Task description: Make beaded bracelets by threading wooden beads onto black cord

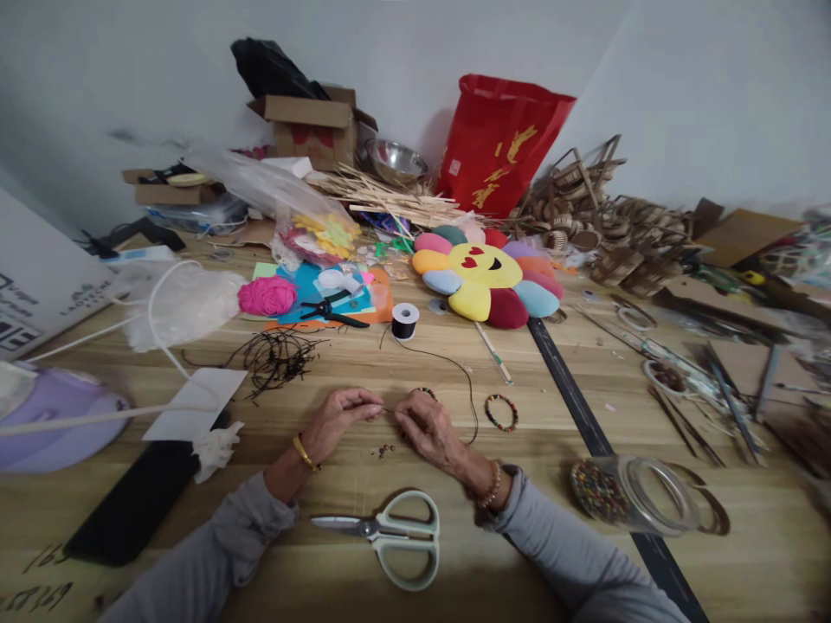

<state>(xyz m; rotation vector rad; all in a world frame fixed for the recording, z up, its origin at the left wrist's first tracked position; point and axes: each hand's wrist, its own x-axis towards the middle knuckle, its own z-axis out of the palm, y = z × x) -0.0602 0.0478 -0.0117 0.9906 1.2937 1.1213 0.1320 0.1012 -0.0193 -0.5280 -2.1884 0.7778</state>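
Note:
My left hand (342,421) and my right hand (423,424) meet over the middle of the table, each with its fingers pinched. A short piece of dark cord (389,409) runs between the two sets of fingertips. Part of a beaded strand (427,392) shows just behind my right hand. Several loose beads (386,450) lie on the wood below my fingers. Nearer to me are scissors (389,526) with pale green handles, blades pointing left. A finished-looking beaded bracelet (502,413) rests right of my right hand. Black cord trails from a white spool (405,321) behind my hands.
A jar of beads (601,491) lies on its side at the right. Tangled black cord (276,359), pink yarn (267,296) and black-handled pliers (334,313) are at the left. A flower cushion (486,272) and red bag (503,147) stand behind. A black strip (575,402) crosses the table.

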